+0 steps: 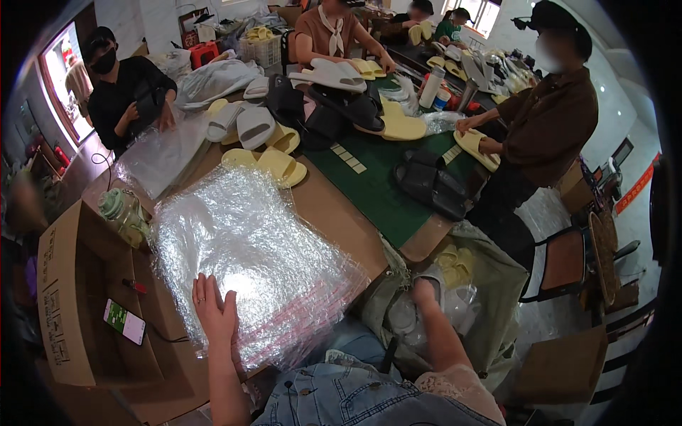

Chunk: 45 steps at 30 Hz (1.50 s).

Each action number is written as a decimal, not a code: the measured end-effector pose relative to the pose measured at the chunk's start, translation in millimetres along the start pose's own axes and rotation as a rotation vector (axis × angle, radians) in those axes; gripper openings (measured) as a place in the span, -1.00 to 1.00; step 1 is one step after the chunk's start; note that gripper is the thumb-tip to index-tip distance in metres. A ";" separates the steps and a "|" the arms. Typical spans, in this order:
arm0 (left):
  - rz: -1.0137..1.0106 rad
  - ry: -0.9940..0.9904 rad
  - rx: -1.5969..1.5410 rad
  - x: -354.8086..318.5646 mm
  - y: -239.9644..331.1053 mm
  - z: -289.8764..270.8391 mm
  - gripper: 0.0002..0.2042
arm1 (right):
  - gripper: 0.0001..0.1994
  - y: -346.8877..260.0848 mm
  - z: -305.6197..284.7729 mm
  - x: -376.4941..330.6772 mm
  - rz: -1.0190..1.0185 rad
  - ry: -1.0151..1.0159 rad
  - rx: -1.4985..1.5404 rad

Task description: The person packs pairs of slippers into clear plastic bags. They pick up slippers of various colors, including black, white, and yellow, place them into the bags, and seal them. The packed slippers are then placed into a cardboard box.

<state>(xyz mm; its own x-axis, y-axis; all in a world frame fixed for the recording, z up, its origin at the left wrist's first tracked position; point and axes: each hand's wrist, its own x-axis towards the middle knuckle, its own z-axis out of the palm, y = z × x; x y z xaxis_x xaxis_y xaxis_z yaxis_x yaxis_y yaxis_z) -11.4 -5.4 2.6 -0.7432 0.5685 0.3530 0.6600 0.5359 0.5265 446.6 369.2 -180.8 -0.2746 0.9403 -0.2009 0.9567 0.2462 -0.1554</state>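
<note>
My left hand point(214, 311) lies flat, fingers stretched, on a thick stack of clear plastic bags point(234, 220) with reddish-pink edges nearest me. My right hand point(426, 290) reaches down into a big grey-green sack point(490, 334) at my right. Its fingers are hidden there beside a grey slipper point(403, 316), so whether it grips anything does not show. Pale yellow slippers point(455, 264) and clear plastic wrapping lie in the same sack.
At the left stands an open cardboard box point(67, 298) beside a phone point(125, 321) and a green bottle point(122, 213). Slippers point(266, 167) are heaped beyond the bags. A green mat point(369, 188) carries black slippers point(430, 184). Several co-workers surround the table; one at right holds a yellow slipper point(477, 148).
</note>
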 end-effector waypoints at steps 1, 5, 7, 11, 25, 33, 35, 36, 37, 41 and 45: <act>0.007 -0.002 -0.015 1.4 0.1 3.3 -0.44 | -0.66 3.9 -21.0 0.9 0.018 -0.089 -0.016; -0.029 0.033 0.007 -9.1 -5.6 -1.9 -0.43 | -0.70 -68.8 -174.8 -7.3 0.282 0.273 -0.029; -0.025 0.044 0.006 -9.8 -3.9 -5.4 -0.42 | -0.73 -74.9 -210.9 5.2 0.133 0.679 0.136; -0.060 0.052 0.043 -9.0 5.9 -6.4 -0.43 | -0.75 -87.4 -243.9 75.5 -0.302 0.797 0.324; -0.072 0.157 -0.007 -7.7 11.9 -3.0 -0.51 | -0.46 -142.9 -194.8 189.9 -0.306 0.230 0.194; -0.085 0.175 0.020 -10.4 10.2 -2.6 -0.50 | -0.71 -253.5 -195.9 7.9 -0.613 0.163 0.180; -0.057 0.160 0.004 -7.6 13.8 -1.3 -0.49 | -0.73 -254.6 -201.8 1.2 -0.689 0.304 0.242; -0.064 0.138 -0.014 -5.1 15.7 -0.8 -0.49 | -0.71 -250.2 -202.4 7.3 -0.701 0.421 0.202; -0.096 0.126 0.017 -7.0 15.2 -3.9 -0.49 | -0.69 -251.5 -198.5 19.6 -0.699 0.438 0.224; -0.114 0.110 0.042 -8.0 7.3 3.1 -0.49 | -0.75 -257.4 -217.2 39.9 -0.489 0.479 0.111; -0.065 0.155 0.044 -7.7 10.0 -4.8 -0.51 | -0.65 -245.1 -216.3 55.2 -0.389 0.474 0.143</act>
<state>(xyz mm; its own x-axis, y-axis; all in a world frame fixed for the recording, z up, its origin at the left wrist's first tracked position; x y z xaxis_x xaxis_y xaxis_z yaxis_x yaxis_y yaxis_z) 0.4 -7.4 8.9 -0.7905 0.4301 0.4360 0.6113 0.5973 0.5191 217.8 411.5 55.4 -0.4955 0.7984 0.3421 0.7642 0.5879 -0.2652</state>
